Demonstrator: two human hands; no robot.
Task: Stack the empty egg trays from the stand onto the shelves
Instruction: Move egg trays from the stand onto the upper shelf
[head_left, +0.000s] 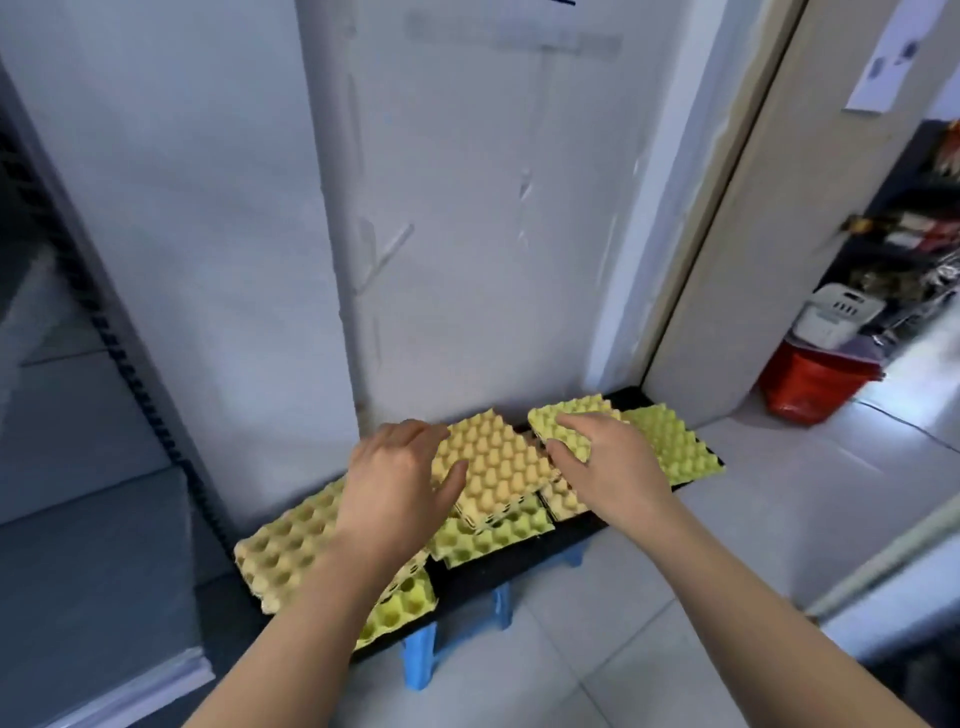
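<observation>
Several empty egg trays, tan and yellow-green, lie overlapping on a low black stand (519, 569) with blue legs. My left hand (400, 488) grips the left edge of the top tan tray (493, 462), thumb lying on its bumps and fingers curled over the far corner. My right hand (608, 467) pinches the near corner of a yellow-green tray (569, 413) just right of the tan one. Another green tray (675, 447) lies at the far right. A tan tray (285, 551) lies at the left, partly hidden by my left forearm.
Grey shelves (78, 519) with a notched black upright stand at the left. A white wall panel (467, 234) rises right behind the stand. A red basket (810, 387) sits on the tiled floor at the right, beside a dark rack of goods.
</observation>
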